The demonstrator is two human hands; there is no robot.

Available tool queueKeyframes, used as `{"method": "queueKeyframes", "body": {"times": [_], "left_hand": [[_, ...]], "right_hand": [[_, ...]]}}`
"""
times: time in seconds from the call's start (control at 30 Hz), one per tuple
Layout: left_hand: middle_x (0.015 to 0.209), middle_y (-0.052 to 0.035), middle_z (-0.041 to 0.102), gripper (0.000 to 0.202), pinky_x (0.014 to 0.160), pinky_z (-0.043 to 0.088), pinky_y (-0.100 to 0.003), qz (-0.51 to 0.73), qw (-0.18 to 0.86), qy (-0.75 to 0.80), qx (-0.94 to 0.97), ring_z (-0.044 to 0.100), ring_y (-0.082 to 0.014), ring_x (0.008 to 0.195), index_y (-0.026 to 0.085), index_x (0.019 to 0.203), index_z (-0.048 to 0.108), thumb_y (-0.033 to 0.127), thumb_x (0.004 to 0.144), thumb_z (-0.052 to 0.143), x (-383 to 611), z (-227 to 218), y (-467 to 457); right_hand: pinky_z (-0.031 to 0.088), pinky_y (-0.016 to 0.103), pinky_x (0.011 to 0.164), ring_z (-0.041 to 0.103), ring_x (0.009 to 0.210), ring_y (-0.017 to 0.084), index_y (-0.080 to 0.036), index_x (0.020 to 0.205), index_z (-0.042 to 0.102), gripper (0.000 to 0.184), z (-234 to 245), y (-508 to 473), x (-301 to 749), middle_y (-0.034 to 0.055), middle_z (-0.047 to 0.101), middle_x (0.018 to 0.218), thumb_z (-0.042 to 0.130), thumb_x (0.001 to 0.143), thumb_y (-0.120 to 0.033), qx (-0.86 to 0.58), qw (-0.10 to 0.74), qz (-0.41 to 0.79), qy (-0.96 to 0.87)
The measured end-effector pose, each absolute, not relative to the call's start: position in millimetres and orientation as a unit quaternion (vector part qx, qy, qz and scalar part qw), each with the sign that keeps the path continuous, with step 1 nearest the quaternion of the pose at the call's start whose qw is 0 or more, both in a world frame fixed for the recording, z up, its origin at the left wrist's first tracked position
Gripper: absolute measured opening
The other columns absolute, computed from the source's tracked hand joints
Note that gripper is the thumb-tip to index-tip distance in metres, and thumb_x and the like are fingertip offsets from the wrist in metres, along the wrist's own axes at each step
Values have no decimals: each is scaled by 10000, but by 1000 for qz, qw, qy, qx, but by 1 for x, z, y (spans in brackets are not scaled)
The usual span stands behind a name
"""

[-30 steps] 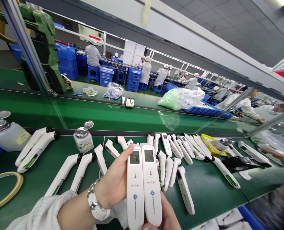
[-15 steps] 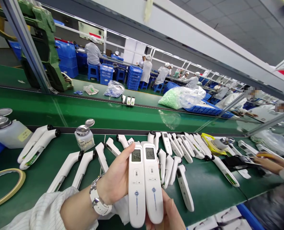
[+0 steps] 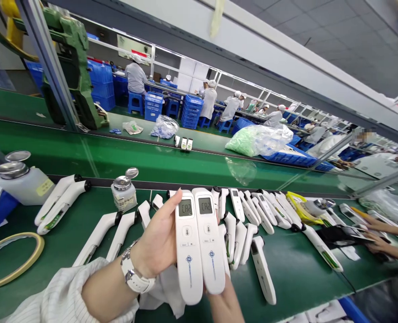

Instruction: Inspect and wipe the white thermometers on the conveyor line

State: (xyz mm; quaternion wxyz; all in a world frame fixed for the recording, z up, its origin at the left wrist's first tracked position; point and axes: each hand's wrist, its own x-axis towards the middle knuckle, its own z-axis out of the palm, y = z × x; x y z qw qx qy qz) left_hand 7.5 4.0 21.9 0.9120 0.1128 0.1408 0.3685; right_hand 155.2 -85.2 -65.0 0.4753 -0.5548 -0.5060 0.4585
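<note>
Two white infrared thermometers (image 3: pixel 189 251) stand side by side, nearly upright, displays facing me; both screens read something like "CA2". My left hand (image 3: pixel 160 242), with a white-strapped watch on its wrist, is closed around them from the left. Its thumb lies along the left one's edge and its fingers are hidden behind. My right hand (image 3: pixel 223 294) is behind the lower part of the right thermometer (image 3: pixel 209 244); only its wrist side shows, and its fingers are hidden. Several more thermometers (image 3: pixel 239 240) lie on the green bench just beyond and to the right.
A tape roll (image 3: pixel 34 260) and pump-top bottles (image 3: pixel 124 195) are on the left. A yellow tray (image 3: pixel 301 208) lies at the right, near a co-worker's hands (image 3: pixel 377 242) and a black object. A blue bin edge (image 3: pixel 353 309) shows at the lower right.
The two thermometers have risen slightly and shifted a little left. My right hand has gone from their lower right edge, thumb showing, to behind them. The view has shifted slightly.
</note>
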Motion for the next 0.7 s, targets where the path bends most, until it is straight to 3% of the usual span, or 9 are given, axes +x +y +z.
{"method": "queueKeyframes", "body": {"times": [0.1, 0.2, 0.27, 0.37, 0.47, 0.57, 0.7], "left_hand": [[1171, -234, 599, 624, 951, 408, -470, 389, 906, 132, 102, 592, -313, 1051, 22, 1252, 485, 513, 891, 353, -1, 28, 7], [1149, -237, 610, 641, 957, 403, -482, 419, 891, 144, 99, 592, -326, 1048, 13, 1256, 476, 522, 878, 381, -8, 34, 9], [1134, -228, 621, 623, 959, 406, -476, 438, 881, 156, 93, 595, -320, 1046, 19, 1258, 476, 506, 878, 398, -13, 37, 11], [1156, -224, 611, 611, 968, 408, -455, 460, 869, 161, 83, 589, -310, 1062, 18, 1258, 480, 493, 880, 407, -19, 40, 14], [1211, -231, 575, 613, 985, 400, -451, 471, 863, 165, 78, 545, -323, 1128, 22, 1247, 496, 501, 873, 421, -24, 41, 16], [1234, -219, 564, 536, 999, 395, -443, 490, 850, 172, 88, 512, -316, 1171, 43, 1233, 515, 434, 868, 476, -26, 40, 15], [1218, -184, 588, 381, 1019, 385, -451, 501, 834, 203, 116, 528, -298, 1153, 42, 1178, 556, 203, 832, 546, -27, 38, 14]], "right_hand": [[446, 394, 937, 582, 1056, 296, -260, 1129, 646, 350, -75, -84, 138, 102, 644, 1133, 632, 784, -322, -550, 368, 404, -632], [422, 453, 965, 536, 1144, 335, -267, 1173, 613, 473, -89, -81, 121, 114, 584, 1251, 623, 718, -138, -498, 220, 312, -779], [438, 470, 947, 535, 1143, 357, -236, 1177, 604, 549, -101, -76, 113, 135, 574, 1261, 624, 657, -63, -482, 174, 273, -814], [497, 418, 858, 603, 1034, 317, -201, 1055, 659, 441, -113, -69, 109, 144, 628, 1147, 557, 677, 2, -497, 153, 241, -819], [518, 296, 723, 654, 826, 223, -182, 835, 694, 315, -107, -65, 114, 94, 674, 933, 537, 663, 30, -479, 179, 270, -816], [472, 210, 540, 599, 582, 141, -172, 721, 648, 187, -78, -65, 126, 35, 650, 717, 586, 645, -12, -427, 242, 329, -807], [434, 218, 504, 550, 578, 135, -221, 860, 606, 210, -31, -67, 141, 15, 595, 701, 554, 745, -53, -354, 458, 300, -758]]}}
